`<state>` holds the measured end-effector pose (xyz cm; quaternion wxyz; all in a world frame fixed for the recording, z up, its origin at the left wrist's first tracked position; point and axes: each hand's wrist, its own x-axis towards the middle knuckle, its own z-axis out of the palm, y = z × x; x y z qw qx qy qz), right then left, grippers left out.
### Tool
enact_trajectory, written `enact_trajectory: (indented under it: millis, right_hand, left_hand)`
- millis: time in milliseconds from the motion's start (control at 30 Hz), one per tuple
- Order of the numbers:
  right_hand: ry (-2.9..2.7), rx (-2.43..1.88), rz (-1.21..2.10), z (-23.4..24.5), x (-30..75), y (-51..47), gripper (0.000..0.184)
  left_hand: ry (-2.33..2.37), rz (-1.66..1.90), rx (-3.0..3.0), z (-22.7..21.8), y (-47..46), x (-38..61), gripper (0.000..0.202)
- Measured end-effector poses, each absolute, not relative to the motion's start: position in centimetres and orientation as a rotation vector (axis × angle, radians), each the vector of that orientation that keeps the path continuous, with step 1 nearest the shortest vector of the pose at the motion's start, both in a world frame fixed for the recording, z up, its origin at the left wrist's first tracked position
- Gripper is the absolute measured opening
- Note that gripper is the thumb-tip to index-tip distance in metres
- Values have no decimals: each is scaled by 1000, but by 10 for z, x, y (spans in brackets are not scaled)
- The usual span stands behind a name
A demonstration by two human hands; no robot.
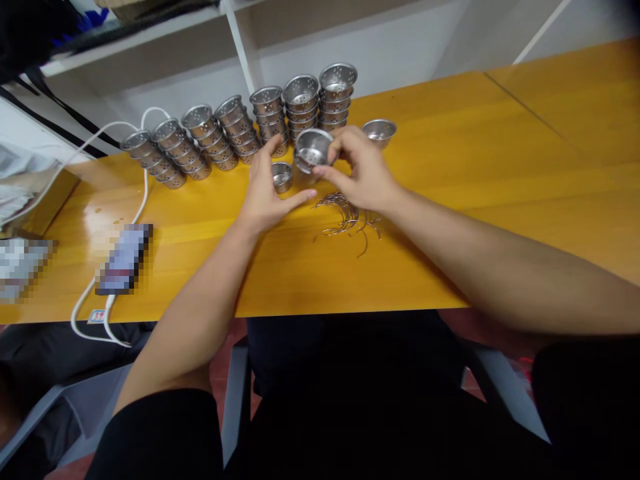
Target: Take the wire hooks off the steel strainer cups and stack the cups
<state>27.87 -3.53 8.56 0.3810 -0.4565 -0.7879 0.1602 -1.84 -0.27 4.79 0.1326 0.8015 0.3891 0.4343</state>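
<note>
My right hand (pixel 363 170) grips a perforated metal cup (pixel 312 148), held tilted just above the yellow table (pixel 500 167). My left hand (pixel 267 190) rests on the table beside it, fingers spread, thumb raised toward the cup. A small metal cup (pixel 282 176) sits between my left thumb and fingers. A pile of thin bent wire handles (pixel 347 217) lies just under my right wrist. Another single metal cup (pixel 379 132) stands behind my right hand.
Several stacks of perforated metal cups (pixel 240 130) line the table's far edge. A white cable (pixel 143 200) runs down the left side past a blurred phone (pixel 124 261). A white shelf frame (pixel 240 40) stands behind the table.
</note>
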Motion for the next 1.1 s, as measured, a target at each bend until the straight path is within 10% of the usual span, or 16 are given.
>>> enact_trajectory:
  millis: [500,1100]
  right_hand:
    - [-2001,-1148,481,91,274,-34,62]
    - [-2041,-1661,387,66,319,14,26]
  left_hand:
    - [1135,1174,2159,55,-8,-13,116]
    - [1229,1296,2088,41,12,-28,107]
